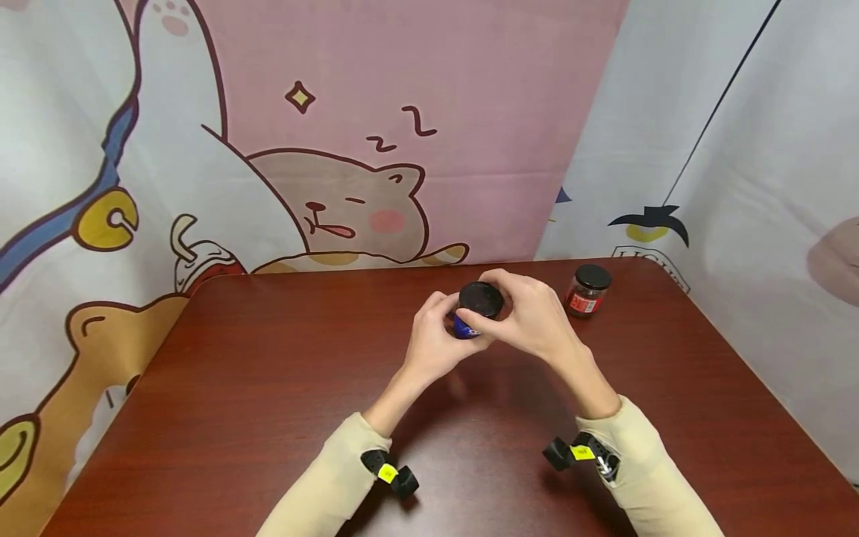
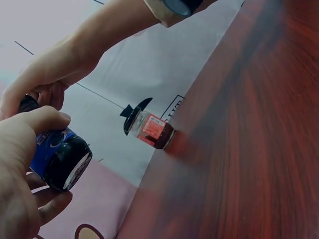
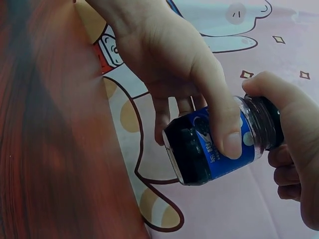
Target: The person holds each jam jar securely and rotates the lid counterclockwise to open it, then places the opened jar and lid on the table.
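Note:
A small jar with a blue label (image 1: 464, 326) (image 2: 59, 152) (image 3: 209, 144) is held above the middle of the brown table (image 1: 268, 388). My left hand (image 1: 436, 335) (image 2: 20, 169) (image 3: 179, 64) wraps round its body, thumb across the label. My right hand (image 1: 526, 309) (image 2: 45, 82) (image 3: 294, 144) grips its black lid (image 1: 480, 299) (image 3: 266, 122) from the right. A second jar with a red label and black lid (image 1: 587, 291) (image 2: 152, 130) stands on the table to the right, untouched.
A cartoon cloth backdrop (image 1: 335, 149) hangs close behind the table's far edge, and a white cloth (image 1: 751, 186) along its right side. Small black cameras (image 1: 392, 474) are strapped at both wrists.

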{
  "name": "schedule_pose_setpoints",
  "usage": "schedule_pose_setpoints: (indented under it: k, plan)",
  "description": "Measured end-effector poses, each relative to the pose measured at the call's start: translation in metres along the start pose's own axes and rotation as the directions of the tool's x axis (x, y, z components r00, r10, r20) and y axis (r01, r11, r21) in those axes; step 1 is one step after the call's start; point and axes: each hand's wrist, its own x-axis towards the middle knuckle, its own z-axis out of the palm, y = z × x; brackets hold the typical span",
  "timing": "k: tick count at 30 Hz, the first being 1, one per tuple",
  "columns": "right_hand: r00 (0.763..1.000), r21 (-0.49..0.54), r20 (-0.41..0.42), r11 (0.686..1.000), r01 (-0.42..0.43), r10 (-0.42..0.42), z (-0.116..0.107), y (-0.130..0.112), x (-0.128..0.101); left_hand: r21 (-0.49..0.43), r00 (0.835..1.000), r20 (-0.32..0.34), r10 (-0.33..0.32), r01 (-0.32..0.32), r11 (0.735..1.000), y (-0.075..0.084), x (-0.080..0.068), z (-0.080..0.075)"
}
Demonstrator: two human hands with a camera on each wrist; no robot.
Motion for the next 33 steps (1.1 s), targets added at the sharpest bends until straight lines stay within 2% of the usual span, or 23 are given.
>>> schedule_pose_setpoints:
  k: [11,14,20,26,33]
  plan:
    - [0.999,0.041,0.036,0.999,0.027,-0.028,0.009,-0.007,0.007,-0.027,0.999,0.001,-0.035,0.035,0.999,-0.004,-0.001,-0.011]
    - [0.998,0.066,0.042,0.997,0.042,-0.045,0.011,-0.008,0.008,-0.031,1.000,0.002,-0.023,0.023,0.999,-0.005,-0.001,-0.013]
    - [0.998,0.116,0.011,0.991,0.062,-0.064,0.015,-0.009,0.008,-0.016,1.000,0.008,0.024,-0.023,1.000,-0.007,0.000,-0.017]
    - [0.997,0.173,-0.022,0.982,0.070,-0.067,0.018,-0.009,0.008,-0.021,1.000,0.022,0.011,-0.011,1.000,-0.008,0.001,-0.022]
    - [0.998,0.229,-0.024,0.972,0.060,-0.056,0.019,-0.011,0.008,-0.043,0.999,0.039,0.005,-0.003,0.999,-0.011,0.002,-0.026]
